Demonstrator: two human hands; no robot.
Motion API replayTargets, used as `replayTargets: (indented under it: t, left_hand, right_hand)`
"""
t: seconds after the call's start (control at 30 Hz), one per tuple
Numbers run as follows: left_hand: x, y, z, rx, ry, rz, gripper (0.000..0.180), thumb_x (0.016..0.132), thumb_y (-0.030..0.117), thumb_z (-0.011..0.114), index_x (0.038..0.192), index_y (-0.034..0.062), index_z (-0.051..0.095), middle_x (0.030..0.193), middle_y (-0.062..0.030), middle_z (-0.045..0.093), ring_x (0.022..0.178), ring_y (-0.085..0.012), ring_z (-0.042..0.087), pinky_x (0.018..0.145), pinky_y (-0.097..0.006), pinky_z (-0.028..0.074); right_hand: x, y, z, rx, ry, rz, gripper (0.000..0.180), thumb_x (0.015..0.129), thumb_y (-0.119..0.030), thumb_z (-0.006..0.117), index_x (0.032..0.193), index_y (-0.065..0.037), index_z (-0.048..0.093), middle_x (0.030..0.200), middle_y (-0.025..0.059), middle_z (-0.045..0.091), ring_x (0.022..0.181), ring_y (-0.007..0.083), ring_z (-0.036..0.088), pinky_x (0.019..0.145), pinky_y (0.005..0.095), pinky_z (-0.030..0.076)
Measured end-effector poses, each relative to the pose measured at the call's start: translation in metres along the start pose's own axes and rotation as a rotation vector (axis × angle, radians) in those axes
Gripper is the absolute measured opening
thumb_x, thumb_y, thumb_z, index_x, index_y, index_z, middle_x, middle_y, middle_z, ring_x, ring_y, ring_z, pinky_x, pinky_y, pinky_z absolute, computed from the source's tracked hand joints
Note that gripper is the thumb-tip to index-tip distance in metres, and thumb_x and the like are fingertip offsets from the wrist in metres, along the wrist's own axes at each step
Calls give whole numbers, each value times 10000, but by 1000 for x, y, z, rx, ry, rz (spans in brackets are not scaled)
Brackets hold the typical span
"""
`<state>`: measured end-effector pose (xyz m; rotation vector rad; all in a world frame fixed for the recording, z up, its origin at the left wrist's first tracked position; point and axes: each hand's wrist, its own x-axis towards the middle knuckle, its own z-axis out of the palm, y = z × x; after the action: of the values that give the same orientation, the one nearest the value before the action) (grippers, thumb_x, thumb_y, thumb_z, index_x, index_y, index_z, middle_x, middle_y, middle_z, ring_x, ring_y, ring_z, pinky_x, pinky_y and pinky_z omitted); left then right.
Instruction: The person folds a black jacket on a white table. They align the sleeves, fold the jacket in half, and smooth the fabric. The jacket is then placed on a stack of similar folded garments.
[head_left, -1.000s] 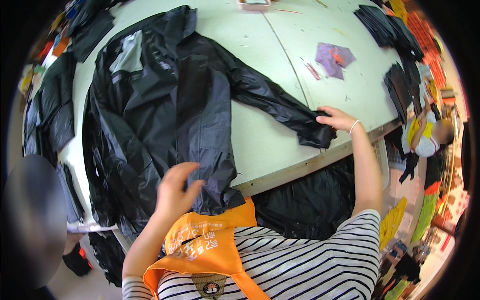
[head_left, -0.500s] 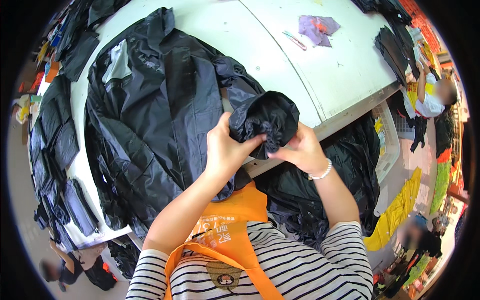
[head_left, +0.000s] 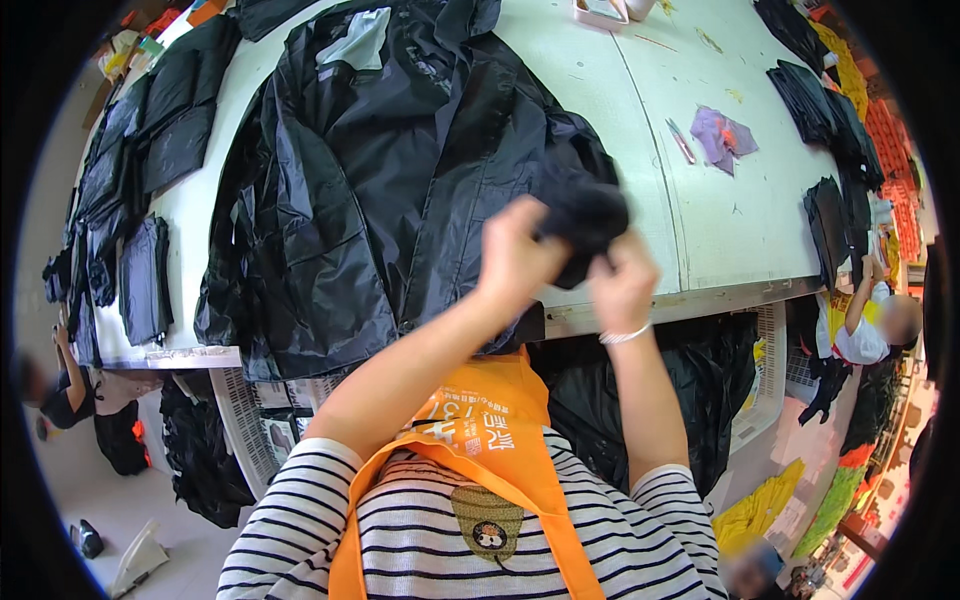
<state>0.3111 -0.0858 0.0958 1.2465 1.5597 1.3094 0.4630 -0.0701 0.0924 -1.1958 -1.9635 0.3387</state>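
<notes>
The black jacket (head_left: pixel 385 190) lies spread on the white table (head_left: pixel 625 110), its sleeve end (head_left: pixel 590 212) raised near the edge, presumably so both hands can get around it. The left hand (head_left: pixel 520 257) pinches its near side; the right hand (head_left: pixel 625 285), touching opposite, is too blurred to tell.

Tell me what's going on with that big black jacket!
A person in an orange apron is handling a black jacket spread out on a white table. The left hand grips the bunched end of one sleeve; the right hand is close against it, too blurred to tell whether it grips. The rest of the jacket lies open on the tabletop. A purple cloth lies off to the right, and dark folded garments lie to the left.
</notes>
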Motion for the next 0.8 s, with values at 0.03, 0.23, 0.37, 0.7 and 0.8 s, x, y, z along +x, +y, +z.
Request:
replayTargets:
  t: [0.03,0.23,0.37,0.7,0.8]
  left_hand:
    - [-21,20,5,241,-106,401,178,641,51,695,762,34,564,776,-129,589,707,-302,597,622,-392,494]
    - [-15,52,8,54,-842,37,500,845,470,612,906,-26,618,965,-159,652,825,-308,651,719,-398,505]
    - [37,-11,-23,-455,-845,-673,1071,764,870,186,1120,-40,624,1131,-199,632,974,-281,624,906,-402,469]
    - [95,-27,44,-627,66,-616,414,905,315,607,939,-95,561,870,-139,609,838,-214,562,742,-370,464]
    - [79,-3,55,-483,266,-538,426,922,336,575,872,-85,529,800,-105,564,746,-187,515,680,-365,434]
  right_hand:
    - [2,37,-6,254,16,430,163,664,78,587,798,-14,597,841,93,668,668,179,604,613,294,493]
    - [12,39,-57,-20,248,252,130,807,114,556,863,16,621,1000,133,688,810,114,605,739,256,497]
    - [11,35,-83,480,262,308,291,677,240,431,682,-37,343,1108,155,668,859,116,559,788,268,469]
    - [-33,47,-106,473,135,568,314,704,162,577,852,-53,403,1287,175,538,1004,145,549,857,234,438]
    - [-54,48,-102,323,232,624,323,806,21,652,1038,-48,438,1084,69,500,856,112,506,749,227,430]
